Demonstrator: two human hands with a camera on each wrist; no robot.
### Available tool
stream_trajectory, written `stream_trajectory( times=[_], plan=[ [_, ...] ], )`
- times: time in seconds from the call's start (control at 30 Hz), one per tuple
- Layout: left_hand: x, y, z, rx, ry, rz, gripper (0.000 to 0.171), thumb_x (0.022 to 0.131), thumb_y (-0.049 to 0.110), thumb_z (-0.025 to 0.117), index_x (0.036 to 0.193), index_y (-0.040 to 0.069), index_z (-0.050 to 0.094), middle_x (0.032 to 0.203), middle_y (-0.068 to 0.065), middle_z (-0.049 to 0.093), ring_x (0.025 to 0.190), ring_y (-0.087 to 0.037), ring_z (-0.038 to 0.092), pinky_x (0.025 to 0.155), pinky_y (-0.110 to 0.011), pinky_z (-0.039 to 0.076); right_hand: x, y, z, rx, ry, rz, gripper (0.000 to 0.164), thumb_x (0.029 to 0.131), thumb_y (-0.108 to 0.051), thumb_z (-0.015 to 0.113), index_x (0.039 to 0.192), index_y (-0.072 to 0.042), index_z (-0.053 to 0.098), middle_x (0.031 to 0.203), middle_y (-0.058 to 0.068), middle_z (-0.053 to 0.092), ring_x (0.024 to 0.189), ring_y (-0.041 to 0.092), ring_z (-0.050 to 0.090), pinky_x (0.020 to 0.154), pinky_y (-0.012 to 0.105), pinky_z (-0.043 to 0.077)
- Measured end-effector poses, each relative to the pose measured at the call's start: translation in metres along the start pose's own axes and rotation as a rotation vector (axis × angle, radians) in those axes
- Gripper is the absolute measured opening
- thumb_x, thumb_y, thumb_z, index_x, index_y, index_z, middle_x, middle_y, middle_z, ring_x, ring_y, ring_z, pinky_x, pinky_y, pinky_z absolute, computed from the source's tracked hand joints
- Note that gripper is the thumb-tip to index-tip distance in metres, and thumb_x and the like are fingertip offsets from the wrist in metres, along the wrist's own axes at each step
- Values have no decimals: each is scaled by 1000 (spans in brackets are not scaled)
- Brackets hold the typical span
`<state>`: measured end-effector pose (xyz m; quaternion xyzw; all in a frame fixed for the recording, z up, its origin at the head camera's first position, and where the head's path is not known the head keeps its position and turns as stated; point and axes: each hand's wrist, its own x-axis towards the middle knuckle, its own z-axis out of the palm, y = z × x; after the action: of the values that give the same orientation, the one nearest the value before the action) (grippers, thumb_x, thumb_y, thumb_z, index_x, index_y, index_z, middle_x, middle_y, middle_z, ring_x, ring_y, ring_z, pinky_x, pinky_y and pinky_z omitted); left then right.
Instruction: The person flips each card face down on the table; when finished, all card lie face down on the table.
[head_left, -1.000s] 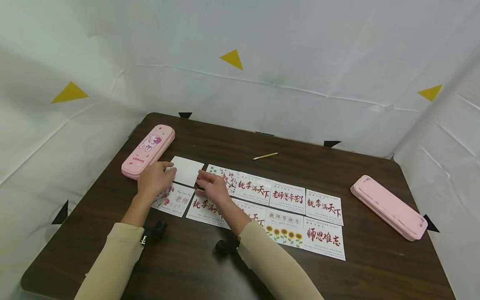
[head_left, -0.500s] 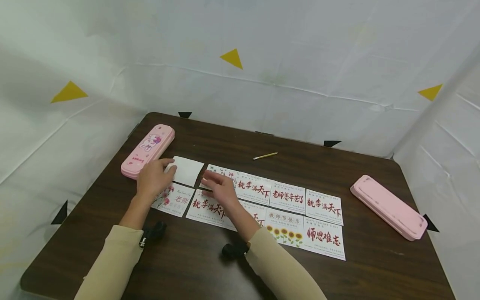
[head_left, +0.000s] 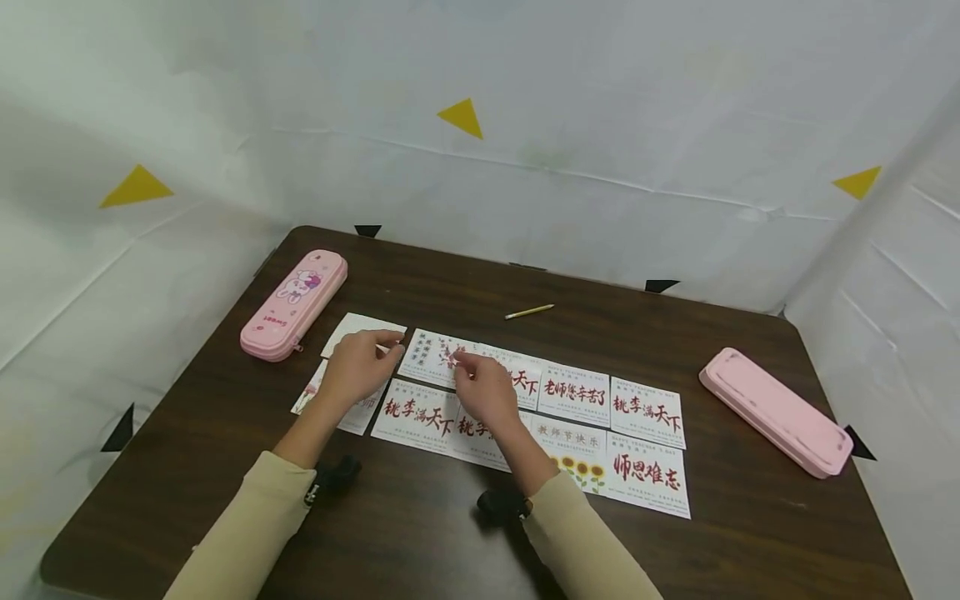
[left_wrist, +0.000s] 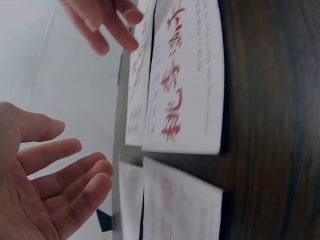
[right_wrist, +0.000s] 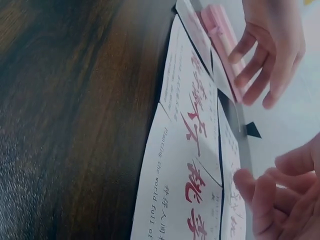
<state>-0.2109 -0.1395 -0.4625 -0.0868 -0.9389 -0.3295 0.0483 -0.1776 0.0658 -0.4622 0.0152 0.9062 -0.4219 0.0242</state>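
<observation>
Two rows of white greeting cards lie side by side, several with red Chinese lettering, like this front card. My left hand hovers over a blank white card and a pale flowered card at the left end, partly hiding both. Its fingers are relaxed, with nothing between them in the left wrist view. My right hand is over the blossom card and its right neighbour. The right fingers are loosely bent and hold nothing. A sunflower card is partly covered by the right forearm.
A pink pencil case with a cartoon animal lies beyond the left hand. Another pink case is on the right. A short yellow pencil rests behind the cards on the dark wooden table. White sheeting hangs around it.
The left hand has come off the blank card's left edge and shifted right. The right hand has drawn away rightward from that card, over the blossom card. The cards look unmoved.
</observation>
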Motion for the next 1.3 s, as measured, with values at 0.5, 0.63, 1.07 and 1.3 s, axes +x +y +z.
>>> stream_trajectory(
  times=[0.5,0.63,1.07,1.3],
  plan=[
    [2,3,16,66,17,-64,28,92,21,60,109,6,76,97,-10,74,86,-29,67,71,-46,49,4,3,3,73,5,-42,30,97,-15,56,122,-7,70,104,7,73,68,13,59,59,28,43],
    [3,4,15,72,60,-60,24,91,20,60,102,9,79,86,-6,74,70,-24,62,63,-43,47,5,6,1,92,4,11,32,96,-16,56,123,-6,69,105,9,72,54,10,57,49,24,42],
    [1,8,18,54,45,-73,26,92,21,62,106,6,77,94,-8,74,79,-26,67,68,-45,49,5,4,-3,201,14,128,35,94,-17,59,125,-1,66,100,13,73,65,17,69,49,25,51],
    [2,4,20,-14,70,-109,28,91,22,62,108,4,75,89,-6,74,82,-26,67,74,-46,48,7,5,-6,488,-33,246,42,94,-13,60,133,3,58,112,17,68,90,27,71,57,27,56]
  ],
)
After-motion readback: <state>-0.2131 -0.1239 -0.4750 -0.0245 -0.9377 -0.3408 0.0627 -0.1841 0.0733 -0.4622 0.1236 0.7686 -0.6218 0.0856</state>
